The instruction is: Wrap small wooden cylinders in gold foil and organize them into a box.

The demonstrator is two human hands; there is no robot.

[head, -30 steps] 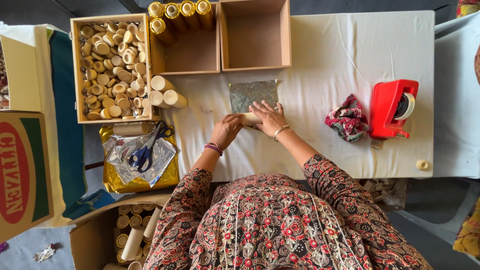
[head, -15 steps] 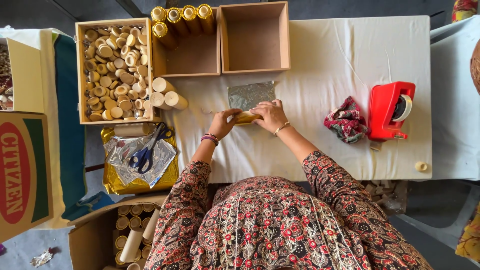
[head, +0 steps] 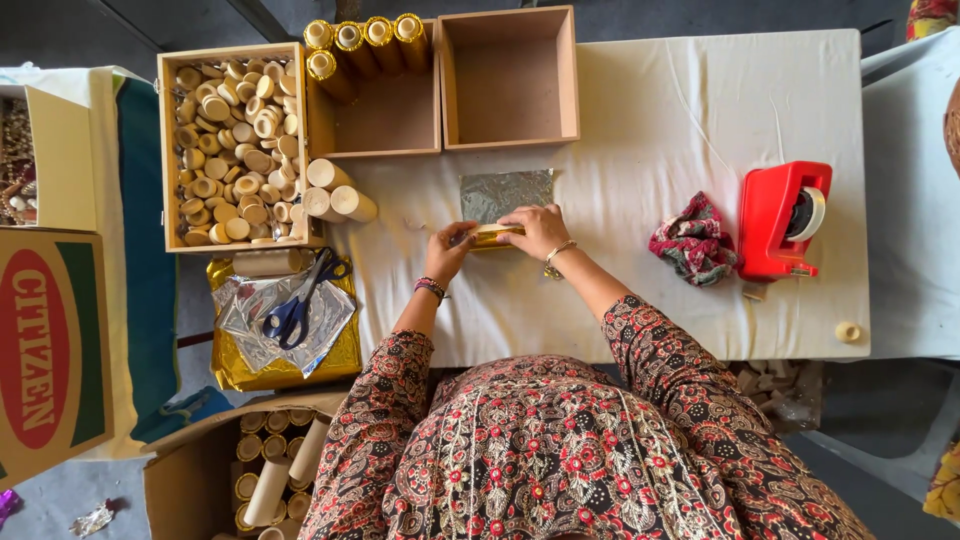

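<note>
Just two hands (head: 495,240) (one gold tube (head: 492,236))

1. A bench (head: 700,110) covered with a white cloth is seen at centre.
2. Dark grey floor (head: 120,25) is shown at the far left.
3. Even, soft light is cast throughout.

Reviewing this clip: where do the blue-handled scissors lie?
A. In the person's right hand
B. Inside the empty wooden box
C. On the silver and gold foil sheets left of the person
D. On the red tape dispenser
C: the scissors rest on the foil sheets beside the table, while both hands hold a gold tube on the white cloth.
</note>
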